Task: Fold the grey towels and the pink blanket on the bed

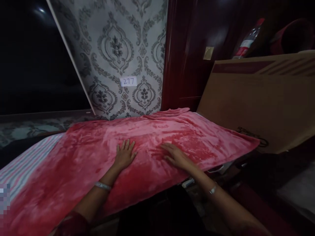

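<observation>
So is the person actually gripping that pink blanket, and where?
Nothing is gripped. The left hand and right hand both lie flat, fingers spread, on the middle of the pink blanket.

Single view, worn on the head, looking forward and down from close above the near edge of a pink blanket (157, 144). Faces a far patterned wall (118, 49), tilted slightly, with a cardboard box (258, 98) at far right. No second view for overlap.
</observation>
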`<state>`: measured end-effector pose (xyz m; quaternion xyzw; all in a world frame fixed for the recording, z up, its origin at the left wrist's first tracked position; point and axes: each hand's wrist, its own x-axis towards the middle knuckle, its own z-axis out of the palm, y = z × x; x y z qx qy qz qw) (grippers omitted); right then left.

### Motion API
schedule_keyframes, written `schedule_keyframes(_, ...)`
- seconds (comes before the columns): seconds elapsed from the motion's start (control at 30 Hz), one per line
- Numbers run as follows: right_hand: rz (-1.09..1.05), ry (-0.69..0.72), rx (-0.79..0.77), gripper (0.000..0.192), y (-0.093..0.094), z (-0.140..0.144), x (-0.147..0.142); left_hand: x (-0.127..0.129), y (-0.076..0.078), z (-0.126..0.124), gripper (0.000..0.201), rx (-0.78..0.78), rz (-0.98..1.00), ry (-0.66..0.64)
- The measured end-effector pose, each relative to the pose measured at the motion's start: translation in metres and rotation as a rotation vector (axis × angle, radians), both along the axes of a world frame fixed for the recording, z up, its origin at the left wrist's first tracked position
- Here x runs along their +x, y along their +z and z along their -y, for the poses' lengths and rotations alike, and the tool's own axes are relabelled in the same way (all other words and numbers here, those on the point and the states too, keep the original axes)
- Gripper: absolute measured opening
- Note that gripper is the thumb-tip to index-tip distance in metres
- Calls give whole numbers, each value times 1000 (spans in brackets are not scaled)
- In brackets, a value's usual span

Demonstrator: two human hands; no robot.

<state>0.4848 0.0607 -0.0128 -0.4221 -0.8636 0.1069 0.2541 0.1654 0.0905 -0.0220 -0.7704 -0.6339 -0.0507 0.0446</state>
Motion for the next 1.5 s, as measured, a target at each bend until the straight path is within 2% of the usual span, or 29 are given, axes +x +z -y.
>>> schedule_keyframes(0.13,48,-86,-33,65,-6,-67,-31,0,-4,-2,65,25,-8,-5)
schedule_keyframes(0.27,56,-214,-63,64,-10,-125,-43,-6,-12,-5,62,80,15,-19)
schedule_keyframes(0.37,65,-281,-60,59,-15,-156,-37,-10,-20,-7,62,97,40,-42)
schedule_keyframes(0.53,81,-302,-56,37,-22,-188,-16,-16,-28,-7,61,133,64,-59)
schedule_keyframes(0.67,45,-407,-39,44,-16,-218,10,-11,-21,-10,60,91,59,-35)
schedule_keyframes(0.8,9,-562,-33,54,-4,-256,36,15,2,-39,60,-50,81,-124)
schedule_keyframes(0.87,1,-617,-24,52,2,-275,45,36,13,-67,59,-136,106,-149)
schedule_keyframes(0.93,-1,-647,-15,47,7,-293,50,57,21,-97,56,-158,128,-145)
schedule_keyframes(1.03,5,-660,-14,45,10,-318,53,85,22,-137,53,-127,126,-114)
schedule_keyframes(1.1,11,-667,-32,51,6,-334,54,97,17,-152,54,-109,99,-90)
schedule_keyframes(1.17,8,-674,-57,58,-1,-349,53,103,10,-157,54,-87,72,-79)
schedule_keyframes(1.27,-35,-679,-65,49,-8,-374,54,104,4,-156,54,-93,57,-93)
schedule_keyframes(1.37,-136,-696,-25,41,-4,-403,58,102,5,-156,55,-120,58,-90)
schedule_keyframes(1.5,-284,-656,55,49,1,-433,62,102,6,-158,56,-142,60,-83)
